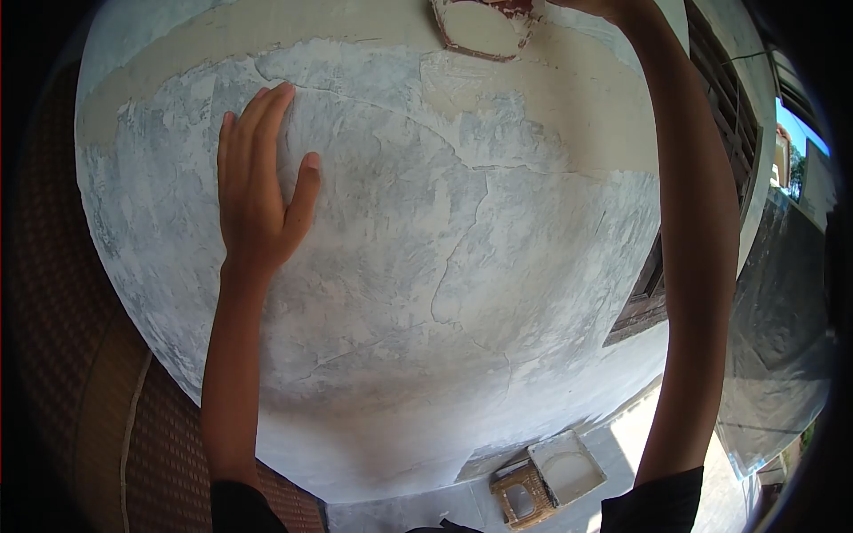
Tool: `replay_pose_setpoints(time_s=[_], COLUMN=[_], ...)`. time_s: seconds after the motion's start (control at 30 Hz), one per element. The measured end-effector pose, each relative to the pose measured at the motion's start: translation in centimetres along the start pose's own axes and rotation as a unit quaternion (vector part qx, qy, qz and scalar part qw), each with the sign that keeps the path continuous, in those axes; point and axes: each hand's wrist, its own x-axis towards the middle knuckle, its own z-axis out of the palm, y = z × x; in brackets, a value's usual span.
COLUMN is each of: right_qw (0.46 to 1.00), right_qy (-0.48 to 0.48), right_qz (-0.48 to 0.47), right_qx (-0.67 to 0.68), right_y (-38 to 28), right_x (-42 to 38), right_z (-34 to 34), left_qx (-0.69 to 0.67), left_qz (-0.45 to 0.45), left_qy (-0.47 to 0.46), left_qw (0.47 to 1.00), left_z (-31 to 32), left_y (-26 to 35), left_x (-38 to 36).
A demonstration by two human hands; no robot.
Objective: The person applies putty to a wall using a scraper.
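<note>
My left hand (262,182) is raised in front of the cracked, patchy wall (373,231), fingers stretched upward and thumb apart, holding nothing. At the top edge, my right hand (600,7) is partly cut off by the frame. Its visible fingers reach the edge of a reddish-brown scraper or tray (480,51) coated with pale plaster, and appear closed on it. Smooth beige plaster (604,115) covers the upper part of the wall around this tool. Thin cracks run down the wall's grey-white middle.
Below, a square tray (567,468) with whitish material rests on or against a small brown stool (522,497) on the floor. A dark wooden shutter (724,98) stands at the right, with plastic sheeting (782,329) beyond. Brown woven panelling (178,444) lines the left.
</note>
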Motion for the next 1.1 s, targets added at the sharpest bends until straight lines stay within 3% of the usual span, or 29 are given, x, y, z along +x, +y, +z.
replay_pose_setpoints(time_s=[0.07, 0.23, 0.4, 0.53, 0.63, 0.7, 0.73, 0.8, 0.93, 1.0, 1.03, 1.1], right_qw=[0.992, 0.999, 0.995, 0.999, 0.997, 0.985, 0.986, 0.999, 0.999, 0.984, 0.997, 0.998], right_qy=[-0.043, 0.003, -0.05, 0.001, -0.033, 0.005, 0.006, -0.007, -0.02, -0.017, -0.034, -0.022], right_qz=[-0.104, -0.042, -0.065, -0.037, -0.065, -0.136, -0.134, -0.026, -0.041, -0.148, -0.059, -0.051], right_qx=[-0.054, -0.004, -0.049, -0.024, 0.026, -0.102, -0.102, -0.024, 0.012, -0.099, -0.019, -0.001], right_y=[0.9, 0.6, 0.6, 0.7, 0.7, 0.4, 0.7, 1.3, 1.9, 3.1, 1.7, 2.0], right_x=[0.9, 0.8, 0.9, 0.7, 0.4, -0.2, -0.2, 0.2, 0.0, 0.6, -0.3, -0.4], right_z=[1.0, -0.8, 0.2, -0.7, -0.1, 0.6, 0.3, -0.8, -0.4, 0.2, -0.1, -0.9], left_qx=[-0.002, -0.002, -0.002, -0.001, 0.0, 0.0, -0.001, -0.001, 0.0, 0.001, 0.003, 0.003], left_qz=[0.002, 0.002, 0.002, 0.0, -0.001, 0.001, 0.003, 0.003, 0.0, 0.0, -0.001, 0.0], left_qy=[0.001, 0.001, 0.005, 0.002, 0.002, 0.003, 0.005, 0.003, 0.0, 0.0, 0.001, 0.0], left_qw=[1.0, 1.0, 1.0, 1.0, 1.0, 1.0, 1.0, 1.0, 1.0, 1.0, 1.0, 1.0], left_z=[0.0, 0.1, 0.2, 0.1, 0.1, 0.1, 0.2, 0.2, 0.2, 0.1, 0.1, 0.2], left_y=[0.0, -0.1, -0.1, -0.1, -0.1, -0.2, -0.3, -0.2, -0.2, -0.1, -0.1, -0.1], left_x=[0.0, 0.0, -0.1, 0.0, 0.0, -0.1, -0.1, -0.1, -0.1, -0.1, 0.0, -0.1])
